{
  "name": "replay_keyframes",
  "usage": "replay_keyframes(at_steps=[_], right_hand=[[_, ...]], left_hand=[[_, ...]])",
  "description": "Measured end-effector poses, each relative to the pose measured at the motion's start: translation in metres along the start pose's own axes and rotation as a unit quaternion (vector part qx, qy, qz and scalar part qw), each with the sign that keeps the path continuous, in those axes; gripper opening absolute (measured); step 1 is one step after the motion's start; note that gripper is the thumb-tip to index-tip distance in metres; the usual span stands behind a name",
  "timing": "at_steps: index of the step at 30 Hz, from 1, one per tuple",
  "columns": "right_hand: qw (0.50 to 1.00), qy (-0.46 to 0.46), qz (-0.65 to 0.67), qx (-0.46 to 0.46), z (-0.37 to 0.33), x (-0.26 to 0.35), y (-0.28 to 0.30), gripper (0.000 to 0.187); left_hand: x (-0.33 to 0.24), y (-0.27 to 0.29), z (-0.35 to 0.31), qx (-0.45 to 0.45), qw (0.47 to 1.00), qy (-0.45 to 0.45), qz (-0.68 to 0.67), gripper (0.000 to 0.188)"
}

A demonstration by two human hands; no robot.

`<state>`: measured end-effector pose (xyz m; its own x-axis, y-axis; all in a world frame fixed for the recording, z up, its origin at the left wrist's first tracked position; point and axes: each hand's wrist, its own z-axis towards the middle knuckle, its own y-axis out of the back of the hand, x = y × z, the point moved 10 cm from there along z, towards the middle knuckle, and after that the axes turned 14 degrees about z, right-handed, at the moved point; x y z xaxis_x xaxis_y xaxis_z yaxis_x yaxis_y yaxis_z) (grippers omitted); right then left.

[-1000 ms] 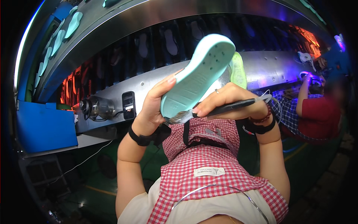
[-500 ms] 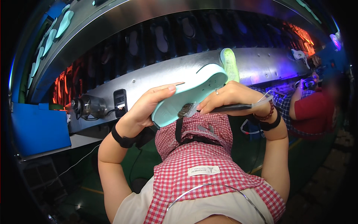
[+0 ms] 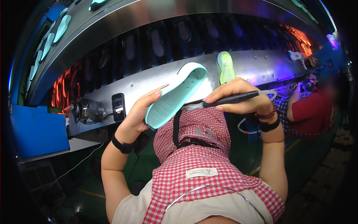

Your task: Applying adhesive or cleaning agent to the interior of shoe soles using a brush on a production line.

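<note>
Two bare hands are raised over a red-checked apron (image 3: 197, 158), the left hand (image 3: 140, 112) pinching the heel end of a turquoise shoe sole (image 3: 175, 97), the right hand (image 3: 240, 98) closed around the black handle of a brush (image 3: 231, 99). The sole is held tilted in front of the body, covering part of the metal ledge (image 3: 149, 81) behind it; the brush's bristle end lies by the sole's right edge, and whether it touches cannot be told. Just beyond the right hand, a yellow-green sole (image 3: 225, 67) rests on the ledge, its near end partly hidden by the fingers. To the left are a black rectangular device (image 3: 118, 107) and a clear jar (image 3: 91, 111) with a dark top, with a blue box (image 3: 39, 130) farther left. More turquoise soles (image 3: 46, 46) line the belt at upper left. Behind the ledge runs a dark bay (image 3: 143, 46) holding sole shapes, with orange glow at both ends. At right, a white object (image 3: 297, 56) lies near a co-worker in a red sleeve (image 3: 305, 110).
</note>
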<state>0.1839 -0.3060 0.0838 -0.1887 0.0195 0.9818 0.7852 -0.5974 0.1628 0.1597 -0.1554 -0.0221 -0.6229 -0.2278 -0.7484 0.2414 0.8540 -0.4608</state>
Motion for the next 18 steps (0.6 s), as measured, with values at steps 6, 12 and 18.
replay_keyframes(at_steps=[6,12,18], right_hand=[[0.958,-0.036,0.231,-0.167,0.01,-0.069,-0.01,0.019],[0.926,-0.028,0.217,-0.307,-0.009,-0.097,0.019,0.015],[0.914,-0.003,0.171,-0.369,-0.011,-0.091,0.032,0.015]], left_hand=[[0.011,-0.013,0.025,0.015,0.991,-0.03,-0.126,0.047],[0.027,0.001,0.037,0.014,0.984,-0.039,-0.171,0.048],[0.021,-0.006,0.041,0.036,0.975,-0.074,-0.209,0.048]])
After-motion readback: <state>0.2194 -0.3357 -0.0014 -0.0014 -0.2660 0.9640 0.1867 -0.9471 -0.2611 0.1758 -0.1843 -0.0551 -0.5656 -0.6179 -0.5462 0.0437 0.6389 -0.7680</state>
